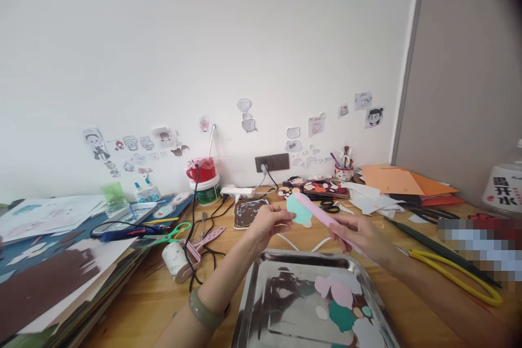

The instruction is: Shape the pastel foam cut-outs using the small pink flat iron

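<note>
Above the far end of a metal tray (302,255), my left hand (269,223) pinches a mint-green cutout (297,209) at its left edge. A small pale piece shows under the cutout's lower edge. My right hand (356,236) is wrapped round a long pink tool with a rounded tip (316,211), whose kind I cannot make out. Its tip overlaps the right side of the mint-green cutout; whether they touch I cannot tell. In the tray lie pink cutouts (338,289), a dark green cutout (341,316) and several smaller pale shapes.
Green-handled scissors (173,235), a lint roller (176,261) and black cables lie left of the tray. Yellow-handled scissors (457,272) lie to the right. Paper stacks (110,277) fill the left side; orange sheets (391,180) lie at the back right. Behind are a power strip (237,192) and bucket (207,191).
</note>
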A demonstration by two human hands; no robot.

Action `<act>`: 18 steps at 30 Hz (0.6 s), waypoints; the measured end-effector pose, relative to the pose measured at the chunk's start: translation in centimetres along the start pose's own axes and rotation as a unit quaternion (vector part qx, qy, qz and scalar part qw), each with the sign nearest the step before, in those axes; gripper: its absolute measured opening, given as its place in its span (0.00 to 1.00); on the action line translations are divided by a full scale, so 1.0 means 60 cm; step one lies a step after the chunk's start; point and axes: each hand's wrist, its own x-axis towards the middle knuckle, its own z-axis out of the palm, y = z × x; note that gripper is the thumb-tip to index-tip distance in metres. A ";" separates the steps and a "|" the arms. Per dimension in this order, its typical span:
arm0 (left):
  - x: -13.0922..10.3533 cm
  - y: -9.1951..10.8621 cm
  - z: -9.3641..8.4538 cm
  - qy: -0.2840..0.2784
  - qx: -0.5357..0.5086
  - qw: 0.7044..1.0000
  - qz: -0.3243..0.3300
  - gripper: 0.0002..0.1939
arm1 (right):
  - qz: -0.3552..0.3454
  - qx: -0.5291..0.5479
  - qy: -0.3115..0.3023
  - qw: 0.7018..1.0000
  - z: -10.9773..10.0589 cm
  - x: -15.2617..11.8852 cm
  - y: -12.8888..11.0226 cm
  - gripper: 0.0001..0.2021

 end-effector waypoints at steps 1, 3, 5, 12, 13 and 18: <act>0.000 0.002 -0.002 0.001 -0.001 1.000 0.003 0.09 | -0.003 -0.001 0.004 1.000 -0.001 0.000 -0.002 0.13; 0.000 0.003 -0.005 0.007 -0.006 1.000 0.009 0.08 | -0.009 -0.009 0.008 1.000 -0.002 -0.001 -0.008 0.13; 0.000 0.000 -0.004 0.018 -0.014 1.000 0.018 0.09 | -0.013 -0.015 0.009 1.000 -0.003 -0.002 -0.011 0.14; 0.004 -0.030 0.016 0.028 -0.029 0.999 0.017 0.12 | -0.006 -0.019 0.036 0.999 -0.002 -0.001 -0.008 0.15; 0.004 -0.032 0.017 0.033 -0.032 0.999 0.022 0.11 | -0.009 -0.015 0.033 0.999 -0.002 -0.001 -0.008 0.15; 0.003 -0.031 0.015 0.040 -0.031 0.998 0.046 0.09 | -0.007 -0.012 0.021 1.000 -0.003 0.000 -0.009 0.14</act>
